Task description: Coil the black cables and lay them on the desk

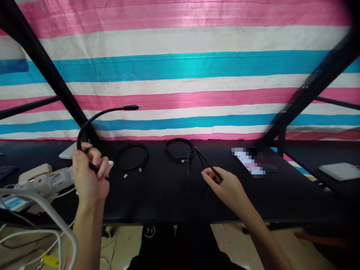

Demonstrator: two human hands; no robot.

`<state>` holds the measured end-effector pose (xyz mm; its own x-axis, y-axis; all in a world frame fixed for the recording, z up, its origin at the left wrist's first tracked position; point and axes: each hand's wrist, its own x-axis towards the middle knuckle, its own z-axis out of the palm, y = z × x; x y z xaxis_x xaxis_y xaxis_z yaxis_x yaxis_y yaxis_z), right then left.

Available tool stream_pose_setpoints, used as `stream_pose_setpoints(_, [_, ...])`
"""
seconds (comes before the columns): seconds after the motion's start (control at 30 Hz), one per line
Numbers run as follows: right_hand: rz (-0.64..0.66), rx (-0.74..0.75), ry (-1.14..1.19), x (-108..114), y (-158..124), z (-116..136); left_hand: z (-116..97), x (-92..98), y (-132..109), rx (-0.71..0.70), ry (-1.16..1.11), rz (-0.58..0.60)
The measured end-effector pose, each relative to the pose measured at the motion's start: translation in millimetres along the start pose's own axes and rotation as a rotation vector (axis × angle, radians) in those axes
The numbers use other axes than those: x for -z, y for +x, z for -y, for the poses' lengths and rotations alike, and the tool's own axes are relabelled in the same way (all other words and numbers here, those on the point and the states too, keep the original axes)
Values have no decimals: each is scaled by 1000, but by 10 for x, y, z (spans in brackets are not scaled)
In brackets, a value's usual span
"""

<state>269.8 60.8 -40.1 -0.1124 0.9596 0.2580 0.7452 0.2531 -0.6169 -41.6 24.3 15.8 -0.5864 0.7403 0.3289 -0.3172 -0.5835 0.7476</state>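
Observation:
My left hand is raised at the left, its fingers closed round a thick black cable. One end of that cable arches up to the right and finishes in a black plug. Lower down at the right, my right hand pinches a thin black length of cable over the table. A blurred dark end hangs beside it. Whether both hands hold the same cable, I cannot tell. Between them, a coiled black cable with light-coloured plugs lies on the black table, and a second black coil rests behind the right hand.
White power strips and a thick pale cable crowd the left side. A flat, pixelated object lies to the right. Black frame bars slope up on both sides before a striped sheet. A white device sits far right.

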Motion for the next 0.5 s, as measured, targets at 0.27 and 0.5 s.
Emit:
stream_pose_setpoints(0.27, [191, 3, -41, -618, -97, 391, 86, -157, -83, 12, -57, 32])
stream_pose_setpoints(0.5, [51, 77, 189, -335, 44, -162, -80, 62, -103, -23, 49, -17])
